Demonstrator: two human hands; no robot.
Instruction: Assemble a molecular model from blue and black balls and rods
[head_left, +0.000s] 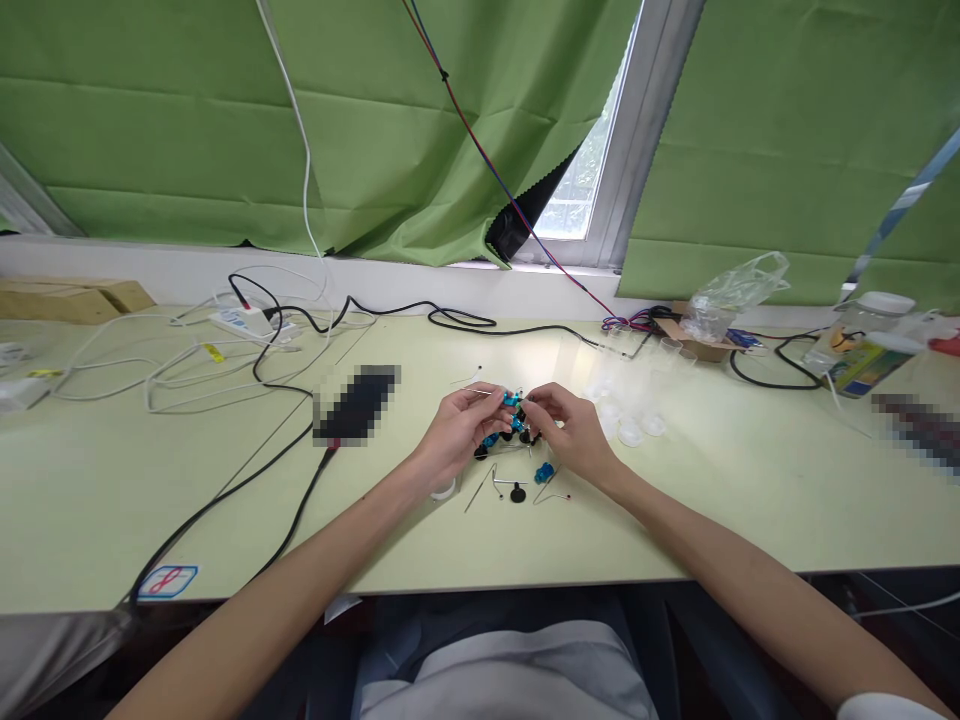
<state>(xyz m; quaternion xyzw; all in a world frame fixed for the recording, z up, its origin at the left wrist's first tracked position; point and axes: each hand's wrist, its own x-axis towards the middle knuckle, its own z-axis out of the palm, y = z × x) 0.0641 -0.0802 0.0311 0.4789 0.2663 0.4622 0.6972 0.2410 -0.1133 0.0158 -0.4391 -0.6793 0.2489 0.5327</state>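
My left hand point(457, 432) and my right hand point(568, 430) meet over the middle of the pale green table point(112, 490). Both pinch a small blue part point(511, 401) with a thin metal pin sticking out, held just above the table. Under the hands lies a cluster of small blue and black parts point(495, 440). Nearer to me lie another blue piece point(544, 471), a black round piece point(517, 492) and thin metal pins point(480, 487). A small white ring point(444, 490) sits by my left wrist.
Black and white cables point(247, 370) and a power strip point(244, 320) cover the table's left. Clear plastic cups point(637, 405) stand right of my hands. A plastic bag on a small box point(731, 300), a jar point(874, 350) and a cardboard box point(71, 298) line the back.
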